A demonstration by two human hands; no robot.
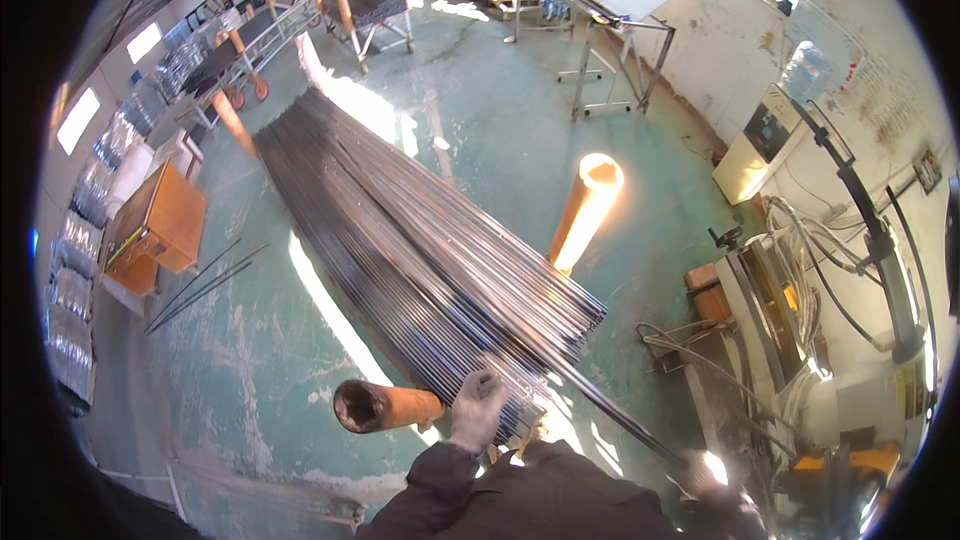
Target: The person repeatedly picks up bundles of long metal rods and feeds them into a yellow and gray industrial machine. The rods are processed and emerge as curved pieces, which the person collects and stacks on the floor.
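Note:
A broad bundle of long dark metal rods (350, 180) stretches from far left toward me, held above the floor. My left hand (478, 410), in a pale glove, is at the near ends of the bundle. Its fingers are curled in; what they hold, if anything, is hidden. A few rods (610, 405) stick out past the others toward the lower right. My right hand (700, 472), also gloved and partly blurred, is closed around the ends of these rods. Dark sleeves cover both my arms.
Orange upright tubes flank the bundle: one near left (385, 406), one sunlit at right (585, 210). A machine with cables (770, 310) stands at right. A wooden desk (165, 220) and loose rods (205, 285) are at left. Further off stand a wheeled frame (620, 55) and more racks.

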